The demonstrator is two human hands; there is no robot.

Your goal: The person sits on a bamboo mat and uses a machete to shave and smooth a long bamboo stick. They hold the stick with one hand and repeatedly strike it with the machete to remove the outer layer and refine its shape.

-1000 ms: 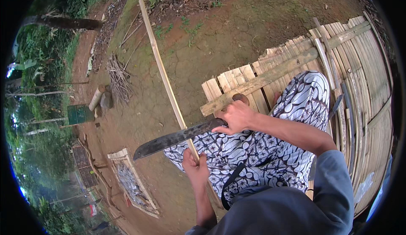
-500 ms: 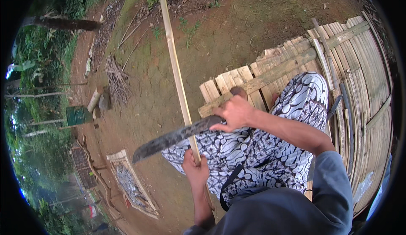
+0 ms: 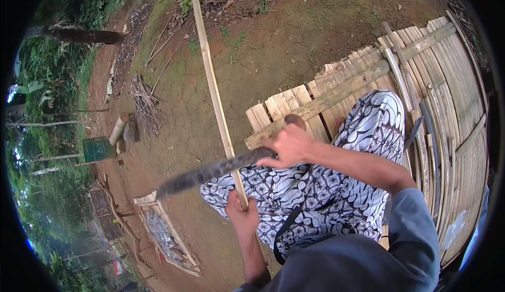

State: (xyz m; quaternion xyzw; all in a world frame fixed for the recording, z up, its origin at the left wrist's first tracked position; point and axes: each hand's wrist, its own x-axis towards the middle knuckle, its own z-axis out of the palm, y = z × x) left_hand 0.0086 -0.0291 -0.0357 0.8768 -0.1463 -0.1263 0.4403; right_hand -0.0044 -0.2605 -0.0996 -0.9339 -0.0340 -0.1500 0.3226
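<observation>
My left hand (image 3: 243, 213) is closed round the lower part of a long, pale bamboo strip (image 3: 216, 94). From there the strip slants up and away over the bare ground, and its near end passes below my fist. In my right hand (image 3: 289, 147) is the dark wooden handle of a machete (image 3: 210, 175). Its broad, blackened blade lies across the strip just above my left hand and points to the left, with its tip blurred by motion. My lap in patterned black-and-white cloth (image 3: 273, 187) is beneath both hands.
I sit on a split-bamboo platform (image 3: 457, 81) with loose strips and another dark blade (image 3: 414, 132) at my right. Ahead lies cracked earth with a bundle of sticks (image 3: 143, 102), a log (image 3: 119, 128) and a green box (image 3: 98, 149). A framed pit of grey ash (image 3: 164, 234) is at left.
The machete blade has shifted slightly left, and its tip is more blurred. The strip's far end has swung a little left. Both hands keep their hold in nearly the same place.
</observation>
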